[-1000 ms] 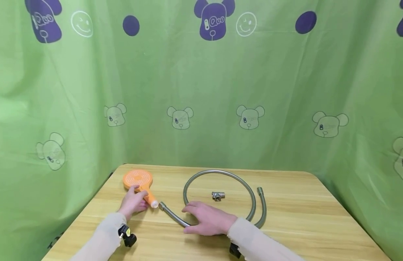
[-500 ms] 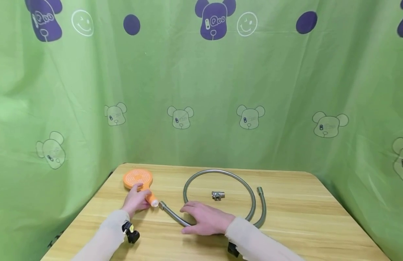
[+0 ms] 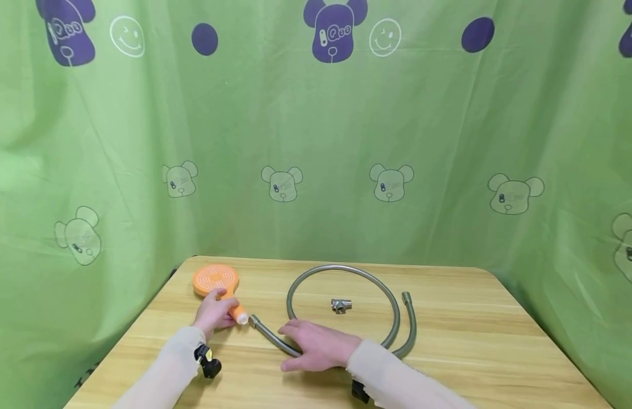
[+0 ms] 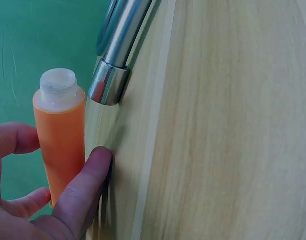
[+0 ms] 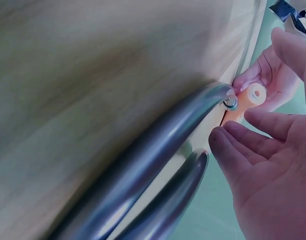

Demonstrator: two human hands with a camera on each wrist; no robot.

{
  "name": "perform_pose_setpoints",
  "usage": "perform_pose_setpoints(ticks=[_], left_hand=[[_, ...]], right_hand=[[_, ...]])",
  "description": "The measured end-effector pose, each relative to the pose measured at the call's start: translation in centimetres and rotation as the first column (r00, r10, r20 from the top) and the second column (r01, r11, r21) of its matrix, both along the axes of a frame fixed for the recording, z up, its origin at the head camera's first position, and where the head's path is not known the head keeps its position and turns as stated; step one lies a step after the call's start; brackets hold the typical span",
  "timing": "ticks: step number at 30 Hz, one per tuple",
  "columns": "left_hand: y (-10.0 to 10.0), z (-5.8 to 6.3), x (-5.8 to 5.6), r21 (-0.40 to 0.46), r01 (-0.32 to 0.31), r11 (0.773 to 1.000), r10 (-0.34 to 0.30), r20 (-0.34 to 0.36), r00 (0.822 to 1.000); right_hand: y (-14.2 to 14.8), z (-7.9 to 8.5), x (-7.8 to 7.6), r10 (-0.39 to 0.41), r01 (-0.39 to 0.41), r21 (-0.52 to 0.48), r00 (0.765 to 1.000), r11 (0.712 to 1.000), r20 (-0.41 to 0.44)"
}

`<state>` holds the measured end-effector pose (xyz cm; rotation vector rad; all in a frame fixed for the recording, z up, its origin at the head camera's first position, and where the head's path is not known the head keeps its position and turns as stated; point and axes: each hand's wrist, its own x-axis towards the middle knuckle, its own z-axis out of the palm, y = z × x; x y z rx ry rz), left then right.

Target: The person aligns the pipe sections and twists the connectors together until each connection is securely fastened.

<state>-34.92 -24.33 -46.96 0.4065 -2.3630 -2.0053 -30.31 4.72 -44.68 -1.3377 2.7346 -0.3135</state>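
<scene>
My left hand (image 3: 212, 312) grips the handle of an orange shower head (image 3: 216, 279), which lies spray face up at the table's left. In the left wrist view, the handle (image 4: 61, 140) stands between the fingers, its white threaded end bare. Just apart from that end is the metal end nut (image 4: 109, 82) of a grey shower hose (image 3: 396, 318), which lies in a loop. Above the near part of the hose hovers my right hand (image 3: 321, 345), fingers extended. The right wrist view shows the fingers beside the hose (image 5: 157, 145), apart from it.
A small chrome tee fitting (image 3: 340, 305) lies inside the hose loop. The hose's other end (image 3: 407, 298) points away on the right. Wooden table (image 3: 474, 341) all around, with a green printed curtain (image 3: 326, 125) behind it and at both sides.
My left hand has shifted slightly right and along the handle, which barely moved. My right hand has drifted slightly left above the hose.
</scene>
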Motion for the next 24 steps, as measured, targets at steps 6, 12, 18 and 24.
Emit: perform_pose_setpoints(ticks=[6, 12, 18, 24], left_hand=[[-0.1, -0.3, 0.0, -0.01, 0.002, 1.0, -0.002, -0.001, 1.0], [-0.3, -0.3, -0.1, 0.004, 0.019, 1.0, -0.019, -0.002, 1.0], [-0.5, -0.3, -0.3, 0.014, 0.024, 1.0, -0.024, 0.006, 1.0], [-0.7, -0.1, -0.3, -0.007, 0.036, 0.999, -0.036, 0.013, 0.999]], right_hand=[[-0.5, -0.2, -0.2, 0.01, -0.01, 0.018, 1.0, 1.0, 0.001], [-0.9, -0.5, -0.5, 0.037, -0.037, 0.002, 0.999, 0.999, -0.024], [-1.6, -0.3, -0.5, 0.028, -0.026, 0.034, 0.998, 0.999, -0.054], [-2.1, -0.7, -0.9, 0.025, -0.018, 0.069, 0.995, 0.997, -0.095]])
